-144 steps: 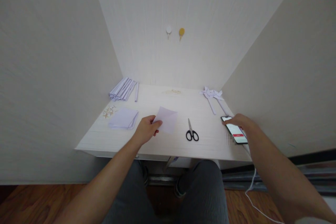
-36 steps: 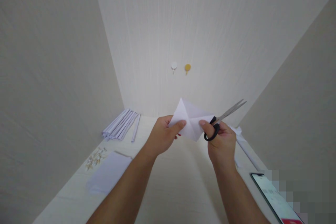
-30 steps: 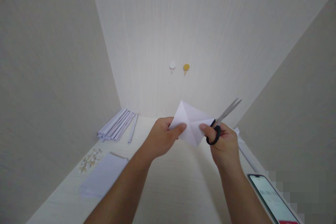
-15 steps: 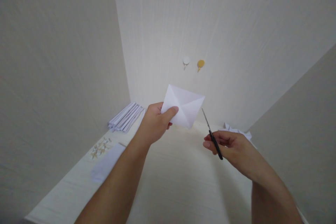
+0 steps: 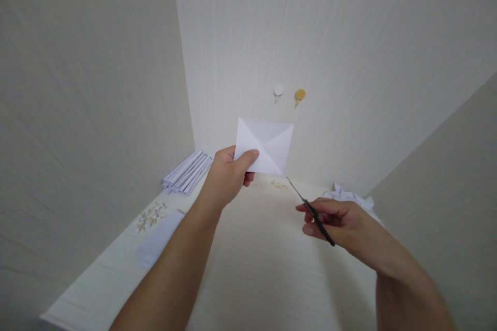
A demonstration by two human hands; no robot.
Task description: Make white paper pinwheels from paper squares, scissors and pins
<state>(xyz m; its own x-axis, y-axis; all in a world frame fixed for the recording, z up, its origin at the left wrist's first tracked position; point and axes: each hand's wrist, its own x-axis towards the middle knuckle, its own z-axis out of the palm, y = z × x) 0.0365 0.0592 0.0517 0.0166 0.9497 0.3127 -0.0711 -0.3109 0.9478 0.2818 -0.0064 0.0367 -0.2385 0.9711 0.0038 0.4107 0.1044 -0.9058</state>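
White creased paper (image 5: 266, 146) now pinched by left hand (image 5: 225, 181) alone, right hand (image 5: 344, 223) dropped apart, clamped on scissors (image 5: 307, 205), tips near its lower corner.

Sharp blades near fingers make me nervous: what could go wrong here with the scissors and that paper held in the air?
1. The left hand pinches the creased paper square by one lower corner, in the air, so it may flex under the blades and the cut could wander.
2. The scissors in the right hand point up at the paper's other lower corner, not far from the left thumb; a slip might nick it.
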